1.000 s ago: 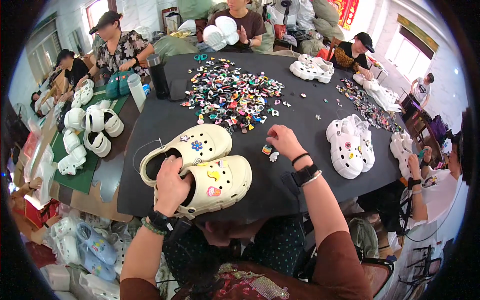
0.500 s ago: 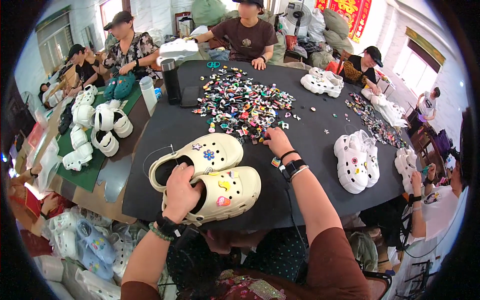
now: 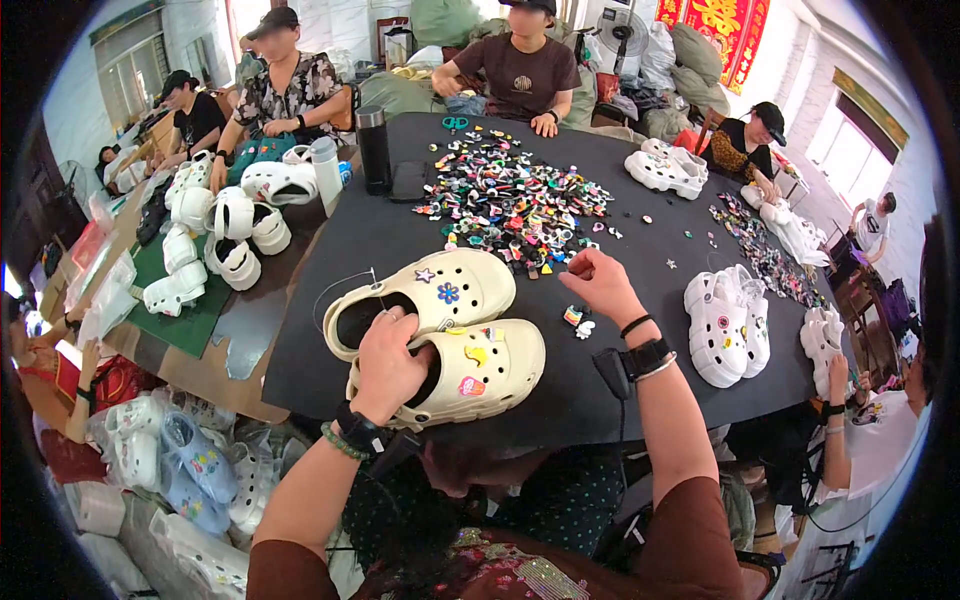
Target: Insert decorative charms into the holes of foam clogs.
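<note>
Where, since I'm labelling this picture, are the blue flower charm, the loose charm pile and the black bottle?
Blue flower charm (image 3: 448, 292), head view: its centre.
Loose charm pile (image 3: 515, 197), head view: its middle.
Black bottle (image 3: 374, 155), head view: its side.

Bare left hand (image 3: 392, 362), back up, fingers bent downward; bare right hand (image 3: 603, 282), fingers curled; both forearms (image 3: 676, 415) extended forward.

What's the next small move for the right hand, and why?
Probably lower the right hand to the loose charms beside it: they're close, the left hand grips the cream clogs, and these look only partly decorated. Can't tell whether the right holds anything.
</note>
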`<state>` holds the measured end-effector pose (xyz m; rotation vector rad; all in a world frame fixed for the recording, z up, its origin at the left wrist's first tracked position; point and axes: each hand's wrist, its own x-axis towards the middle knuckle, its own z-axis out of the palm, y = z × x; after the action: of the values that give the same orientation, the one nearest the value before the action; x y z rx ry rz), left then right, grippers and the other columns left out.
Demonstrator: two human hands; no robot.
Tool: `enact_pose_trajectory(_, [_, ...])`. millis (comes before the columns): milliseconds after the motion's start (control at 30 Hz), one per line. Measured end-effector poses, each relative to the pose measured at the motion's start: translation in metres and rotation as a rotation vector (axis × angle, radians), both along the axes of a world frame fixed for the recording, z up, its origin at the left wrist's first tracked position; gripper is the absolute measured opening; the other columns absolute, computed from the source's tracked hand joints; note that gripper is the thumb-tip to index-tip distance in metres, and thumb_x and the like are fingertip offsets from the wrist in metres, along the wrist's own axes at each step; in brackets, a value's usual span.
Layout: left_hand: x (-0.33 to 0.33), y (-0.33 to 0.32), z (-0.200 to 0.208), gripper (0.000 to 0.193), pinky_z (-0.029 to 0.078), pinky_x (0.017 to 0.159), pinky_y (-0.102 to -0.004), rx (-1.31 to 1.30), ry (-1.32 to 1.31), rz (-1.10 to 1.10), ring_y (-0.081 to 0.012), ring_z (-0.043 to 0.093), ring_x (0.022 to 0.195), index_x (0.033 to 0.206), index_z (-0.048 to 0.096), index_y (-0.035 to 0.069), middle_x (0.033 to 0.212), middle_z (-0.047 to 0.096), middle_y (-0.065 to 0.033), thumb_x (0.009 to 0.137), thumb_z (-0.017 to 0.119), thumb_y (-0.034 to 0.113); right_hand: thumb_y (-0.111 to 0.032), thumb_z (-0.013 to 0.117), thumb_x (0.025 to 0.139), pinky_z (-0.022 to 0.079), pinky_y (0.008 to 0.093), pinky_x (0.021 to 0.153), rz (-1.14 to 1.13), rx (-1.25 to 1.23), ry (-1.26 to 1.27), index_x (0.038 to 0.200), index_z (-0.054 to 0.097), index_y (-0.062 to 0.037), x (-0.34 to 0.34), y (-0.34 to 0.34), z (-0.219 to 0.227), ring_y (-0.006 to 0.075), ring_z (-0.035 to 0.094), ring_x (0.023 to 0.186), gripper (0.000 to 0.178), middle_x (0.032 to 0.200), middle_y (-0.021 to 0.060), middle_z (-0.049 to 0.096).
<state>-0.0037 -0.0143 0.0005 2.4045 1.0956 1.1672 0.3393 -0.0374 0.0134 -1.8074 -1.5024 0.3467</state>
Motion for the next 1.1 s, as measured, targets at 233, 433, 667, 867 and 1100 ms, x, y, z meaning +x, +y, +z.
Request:
enact_pose_trajectory(233, [0.0,-0.004,0.001,0.024,0.046,0.071,-0.0431,0.02,-0.004,0.011,-0.0334,0.054,0.082,0.081,0.059,0.003,0.082,0.054,-0.0119,0.062,0.075,0.003,-0.01,0.073,0.083,0.052,0.0286,0.069,0.166,0.097,0.084,0.095,0.066,-0.0015,-0.05,-0.014,0.041,0.0121,0.063,0.073,0.016,0.082,0.0075,0.068])
enact_pose_trajectory(433, [-0.002,-0.005,0.001,0.024,0.046,0.071,-0.0434,0.045,-0.016,-0.011,-0.0334,0.054,0.082,0.083,0.062,0.004,0.082,0.054,-0.012,0.063,0.075,0.004,-0.002,0.065,0.084,0.052,0.0294,0.071,0.45,0.154,-0.005,0.097,0.065,-0.0002,-0.103,-0.003,0.062,0.017,0.066,0.078,0.013,0.086,0.0101,0.069])
enact_pose_trajectory(667, [-0.002,-0.01,0.004,0.025,0.046,0.071,-0.0428,0.057,-0.016,-0.002,-0.0329,0.055,0.082,0.084,0.062,0.004,0.084,0.056,-0.0114,0.062,0.075,0.004,-0.005,0.069,0.079,0.052,0.0364,0.073,0.535,0.178,-0.22,0.092,0.066,-0.0026,-0.121,0.018,0.055,0.0276,0.065,0.081,0.013,0.089,0.0128,0.065])
enact_pose_trajectory(867, [-0.005,-0.008,-0.005,0.025,0.046,0.074,-0.0428,0.097,-0.037,-0.034,-0.0331,0.058,0.087,0.084,0.061,0.004,0.088,0.061,-0.0113,0.063,0.074,0.004,-0.003,0.071,0.071,0.052,0.0423,0.07,0.585,0.109,-0.284,0.075,0.067,-0.0033,-0.127,0.031,0.06,0.032,0.066,0.078,0.006,0.077,0.0139,0.068])
enact_pose_trajectory(1100, [-0.006,-0.009,-0.004,0.024,0.045,0.076,-0.0411,0.101,-0.031,-0.051,-0.0313,0.062,0.087,0.084,0.062,0.003,0.09,0.067,-0.0114,0.064,0.074,0.005,-0.006,0.075,0.069,0.049,0.0399,0.082,0.585,-0.029,-0.437,0.085,0.065,-0.0055,-0.126,0.043,0.064,0.0335,0.061,0.089,0.018,0.087,0.0124,0.066])
